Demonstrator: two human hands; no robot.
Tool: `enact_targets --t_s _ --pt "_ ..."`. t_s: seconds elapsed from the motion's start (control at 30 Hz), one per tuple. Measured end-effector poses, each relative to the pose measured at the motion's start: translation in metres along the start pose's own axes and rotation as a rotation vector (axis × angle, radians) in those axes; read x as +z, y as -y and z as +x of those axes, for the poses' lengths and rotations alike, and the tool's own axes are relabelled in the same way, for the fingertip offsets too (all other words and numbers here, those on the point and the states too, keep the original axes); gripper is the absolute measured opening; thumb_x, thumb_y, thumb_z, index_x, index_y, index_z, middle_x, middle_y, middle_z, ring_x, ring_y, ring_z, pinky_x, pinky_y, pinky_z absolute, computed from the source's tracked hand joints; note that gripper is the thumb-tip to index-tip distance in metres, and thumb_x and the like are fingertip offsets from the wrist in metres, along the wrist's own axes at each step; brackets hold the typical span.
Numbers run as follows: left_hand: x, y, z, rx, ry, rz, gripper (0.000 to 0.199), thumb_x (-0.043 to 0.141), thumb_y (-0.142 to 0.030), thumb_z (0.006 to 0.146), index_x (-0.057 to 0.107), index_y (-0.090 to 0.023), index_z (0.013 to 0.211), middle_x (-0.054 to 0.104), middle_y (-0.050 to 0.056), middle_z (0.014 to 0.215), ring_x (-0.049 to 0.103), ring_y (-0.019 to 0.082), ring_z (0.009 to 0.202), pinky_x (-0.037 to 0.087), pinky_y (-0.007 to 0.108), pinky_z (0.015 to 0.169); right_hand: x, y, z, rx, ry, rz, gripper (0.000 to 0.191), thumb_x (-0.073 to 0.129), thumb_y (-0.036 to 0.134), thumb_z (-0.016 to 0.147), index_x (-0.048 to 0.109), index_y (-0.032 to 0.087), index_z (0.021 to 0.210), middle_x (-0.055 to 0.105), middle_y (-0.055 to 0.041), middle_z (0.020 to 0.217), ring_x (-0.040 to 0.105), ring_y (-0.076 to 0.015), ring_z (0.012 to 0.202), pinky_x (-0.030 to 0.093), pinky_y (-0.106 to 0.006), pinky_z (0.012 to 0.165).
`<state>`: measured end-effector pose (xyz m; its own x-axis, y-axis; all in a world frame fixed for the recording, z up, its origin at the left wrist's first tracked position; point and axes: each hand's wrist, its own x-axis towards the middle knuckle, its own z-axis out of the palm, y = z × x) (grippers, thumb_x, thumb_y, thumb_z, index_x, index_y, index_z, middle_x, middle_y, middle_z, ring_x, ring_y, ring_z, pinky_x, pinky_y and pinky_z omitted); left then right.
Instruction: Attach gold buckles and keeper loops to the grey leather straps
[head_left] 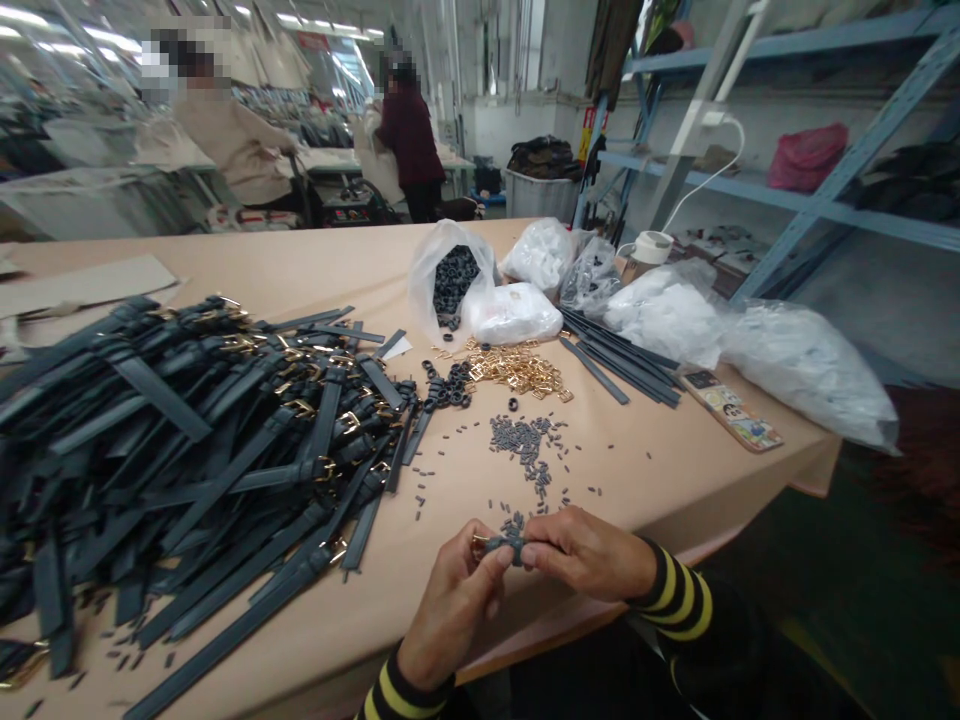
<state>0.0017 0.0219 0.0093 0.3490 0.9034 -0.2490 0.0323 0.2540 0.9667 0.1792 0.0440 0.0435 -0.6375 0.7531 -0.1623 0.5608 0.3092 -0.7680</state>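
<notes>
My left hand (459, 598) is closed on a short dark grey strap end (507, 546), and a bit of gold buckle (478, 541) shows by its fingers. From the other side my right hand (589, 552) pinches the same strap end; its fingertips cover part of it. Just beyond the hands lie small dark grey pellet-like pieces (523, 440), scattered on the tan table (637, 480). Farther back are a heap of gold buckles (525, 370) and several black strap loops (450, 385). A large pile of dark straps with gold buckles (225, 430) fills the left side.
An open plastic bag of black loops (454, 275) stands at the back, beside white plastic bags (664, 310). Loose straps (622, 355) and a phone (733, 410) lie at the right. Blue shelving (855, 195) rises beyond; two people (409, 140) are in the background.
</notes>
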Motion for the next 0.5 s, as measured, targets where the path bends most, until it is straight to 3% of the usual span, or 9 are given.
enact_targets --t_s 0.2,0.3,0.37,0.5 --pt "0.002 0.006 -0.006 0.050 -0.096 0.033 0.021 0.059 -0.036 0.073 0.050 -0.018 0.069 0.044 -0.006 0.049 0.038 0.007 0.042 0.029 0.020 0.040 0.012 -0.002 -0.001 0.022 0.036 -0.059 0.031 0.029 0.031 0.091 0.052 0.018 0.076 0.057 -0.0010 0.061 0.051 -0.0142 0.060 0.038 -0.025 0.065" --pt "-0.006 0.008 0.002 0.084 -0.151 -0.004 0.022 0.062 -0.036 0.071 0.052 -0.017 0.067 0.047 -0.004 0.051 0.041 0.008 0.046 0.032 0.019 0.044 0.025 -0.009 0.011 0.027 -0.072 -0.004 0.033 0.028 0.037 0.091 0.053 0.018 0.080 0.061 -0.0058 0.074 0.055 -0.0174 0.071 0.040 -0.027 0.069" --pt "-0.013 0.008 0.011 0.106 -0.164 -0.131 0.024 0.063 -0.037 0.071 0.053 -0.016 0.069 0.049 -0.003 0.055 0.043 0.008 0.048 0.033 0.019 0.044 0.035 -0.010 0.025 0.039 -0.164 0.099 0.033 0.030 0.040 0.090 0.052 0.019 0.079 0.061 -0.0064 0.078 0.055 -0.0174 0.073 0.041 -0.026 0.068" --pt "-0.026 -0.006 0.025 0.082 -0.192 -0.514 0.024 0.066 -0.036 0.069 0.055 -0.015 0.075 0.057 0.001 0.069 0.053 0.010 0.059 0.041 0.020 0.050 0.044 0.004 0.053 0.079 -0.258 0.373 0.038 0.025 0.043 0.092 0.047 0.018 0.073 0.051 0.0015 0.054 0.049 -0.0112 0.049 0.040 -0.021 0.051"
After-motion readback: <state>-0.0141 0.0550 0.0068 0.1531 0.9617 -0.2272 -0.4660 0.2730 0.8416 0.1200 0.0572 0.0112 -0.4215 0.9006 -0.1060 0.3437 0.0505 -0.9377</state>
